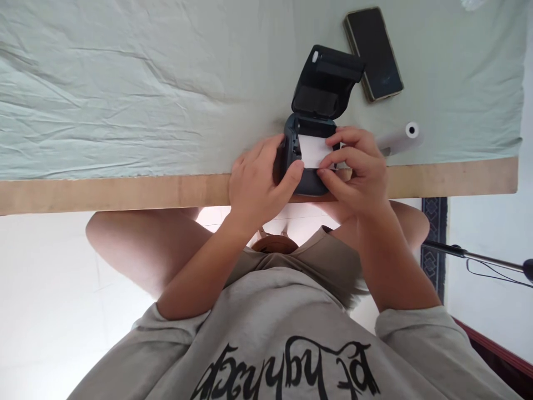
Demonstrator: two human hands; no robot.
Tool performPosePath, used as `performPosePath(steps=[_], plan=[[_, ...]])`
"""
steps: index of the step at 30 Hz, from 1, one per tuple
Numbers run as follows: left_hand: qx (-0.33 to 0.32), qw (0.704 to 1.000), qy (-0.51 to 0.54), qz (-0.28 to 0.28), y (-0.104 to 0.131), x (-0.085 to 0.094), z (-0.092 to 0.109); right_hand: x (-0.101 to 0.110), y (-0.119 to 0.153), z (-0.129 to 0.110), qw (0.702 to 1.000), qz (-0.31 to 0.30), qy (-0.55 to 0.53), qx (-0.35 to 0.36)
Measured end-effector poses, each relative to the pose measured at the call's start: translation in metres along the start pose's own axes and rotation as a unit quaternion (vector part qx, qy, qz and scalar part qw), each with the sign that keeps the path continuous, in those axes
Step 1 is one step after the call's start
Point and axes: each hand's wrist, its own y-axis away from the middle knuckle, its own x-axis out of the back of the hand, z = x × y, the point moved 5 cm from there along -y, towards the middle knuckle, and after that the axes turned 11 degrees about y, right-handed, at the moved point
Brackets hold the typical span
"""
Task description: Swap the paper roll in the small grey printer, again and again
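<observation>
A small dark receipt printer (310, 183) sits at the front edge of the table with its lid (325, 78) swung up and back. White paper (313, 151) lies across its opened compartment. My left hand (262, 176) grips the printer's left side, with the thumb near the paper's lower left corner. On the other side, my right hand (361, 166) has its thumb and fingers closed on the paper's right edge. How far down the paper sits inside the compartment is hidden.
A paper roll (402, 139) with a dark core lies right of my right hand. Farther back is a phone (375, 53) in a case. A pale green cloth (145, 100) covers the table, leaving a bare wooden front edge (125, 191). A black rod (478, 255) extends in from the right.
</observation>
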Motion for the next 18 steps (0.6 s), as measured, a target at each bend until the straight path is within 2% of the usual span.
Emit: performPosePath(steps=[3, 6, 8, 11, 13, 16, 18], plan=[[0.023, 0.999, -0.018, 0.019, -0.002, -0.002, 0.001, 0.0, 0.007, -0.002, 1.0, -0.004, 0.008, 0.021], [0.019, 0.999, -0.041, 0.018, -0.001, -0.004, 0.004, 0.002, 0.012, -0.001, 1.0, -0.018, -0.007, 0.022], [0.013, 0.999, -0.049, 0.01, 0.0, -0.004, 0.005, 0.006, 0.012, 0.006, 1.0, -0.006, -0.021, -0.013], [0.001, 0.998, -0.059, 0.003, 0.002, -0.004, 0.005, 0.007, 0.003, 0.025, 0.993, 0.032, -0.043, -0.109], [-0.011, 0.998, -0.063, 0.002, 0.003, -0.005, 0.005, 0.002, -0.008, 0.036, 0.983, 0.026, -0.083, -0.164], [-0.02, 0.997, -0.073, 0.004, 0.003, -0.005, 0.004, -0.011, -0.024, 0.042, 0.967, -0.013, -0.18, -0.182], [-0.019, 0.997, -0.079, 0.005, 0.004, -0.005, 0.003, -0.014, -0.028, 0.043, 0.959, 0.006, -0.225, -0.174]])
